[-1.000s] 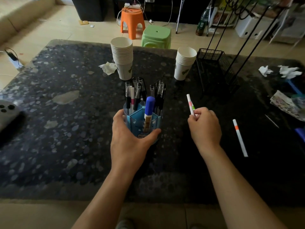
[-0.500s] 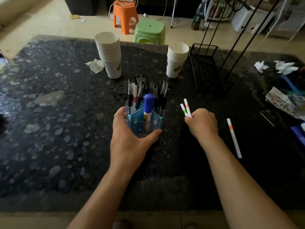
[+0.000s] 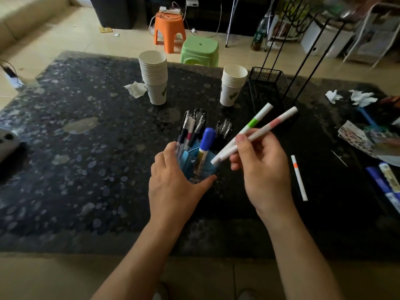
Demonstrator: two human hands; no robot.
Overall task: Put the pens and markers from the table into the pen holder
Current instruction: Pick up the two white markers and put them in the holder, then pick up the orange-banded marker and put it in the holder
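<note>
A blue pen holder (image 3: pixel 190 159) stands mid-table, packed with several pens and a blue-capped marker (image 3: pixel 205 141). My left hand (image 3: pixel 173 187) wraps around its near side. My right hand (image 3: pixel 264 167) is raised just right of the holder, holding two white markers tilted up to the right: one with a green band (image 3: pixel 253 123), one with a pink band (image 3: pixel 275 123). Their lower tips hang over the holder's right edge. A white marker with an orange band (image 3: pixel 299 178) lies on the table to the right.
Two stacks of paper cups (image 3: pixel 154 76) (image 3: pixel 232 85) stand behind the holder, and a black wire basket (image 3: pixel 268 87) with tall rods behind right. Crumpled tissues (image 3: pixel 361 97), papers and a blue-white item (image 3: pixel 387 182) crowd the right edge. A grey device (image 3: pixel 6 141) sits far left.
My right hand has lifted off the table with both markers and swung them so their lower ends point at the holder. The left hand stays on the holder.
</note>
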